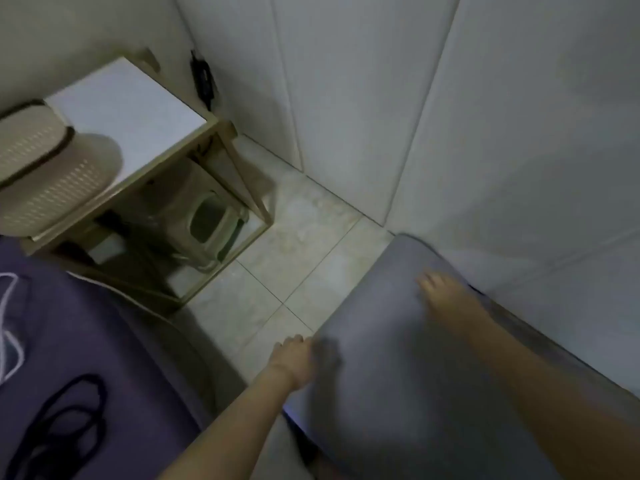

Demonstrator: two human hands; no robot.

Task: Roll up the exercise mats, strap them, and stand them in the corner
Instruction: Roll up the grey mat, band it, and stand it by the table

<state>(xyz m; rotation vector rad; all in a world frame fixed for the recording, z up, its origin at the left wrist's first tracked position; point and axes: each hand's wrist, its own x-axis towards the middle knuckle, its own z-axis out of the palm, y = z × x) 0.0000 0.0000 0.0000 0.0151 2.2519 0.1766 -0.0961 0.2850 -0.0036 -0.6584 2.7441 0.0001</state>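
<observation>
Grey mat [398, 375], broad, smooth and matte, far corner rounded, down over the tiled floor [311, 237], long side close along the white wall [519, 133] at the right. Purple surface [104, 358] at lower left, looped black cord [69, 427] lying on it. Right hand [446, 296] laid flat on the mat's top near the far end, fingers straight, nothing clasped, forearm stretched across the mat. Left hand [298, 358] at the mat's left edge, fingers curled round that edge, grasping it; outline blurred.
</observation>
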